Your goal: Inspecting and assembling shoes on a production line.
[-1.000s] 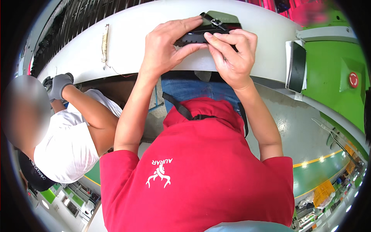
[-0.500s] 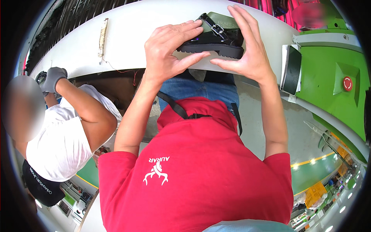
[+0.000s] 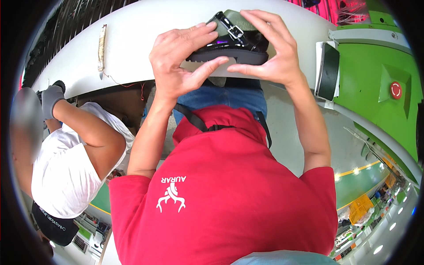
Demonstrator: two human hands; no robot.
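A glossy black shoe [image 3: 213, 56] with a silver buckle [image 3: 235, 32] and a chunky, ridged black sole stands on the white table. A dark green shoe last [image 3: 232, 17] fills its opening. My left hand [image 3: 181, 53] is over the toe end, fingers stretched out and overlapping the upper, thumb apart below the sole. At the heel end, my right hand [image 3: 274, 51] is spread, its fingertips overlapping the last and its thumb pointing left below the sole. Neither hand is wrapped round the shoe. Whether the fingertips touch it, I cannot tell.
A slim tape-wrapped tool [image 3: 102, 51] lies on the white table [image 3: 132, 48], near a thin red string [image 3: 126, 85]. A co-worker's gloved hand [image 3: 52, 100] is at the left. On the right stands a green machine [image 3: 366, 75] with a red button [image 3: 395, 90] and a dark-screened device [image 3: 328, 72].
The whole view has shifted, so most things appear further left. My right hand's fingers have come slightly closer over the last. My left hand keeps about the same pose beside the toe.
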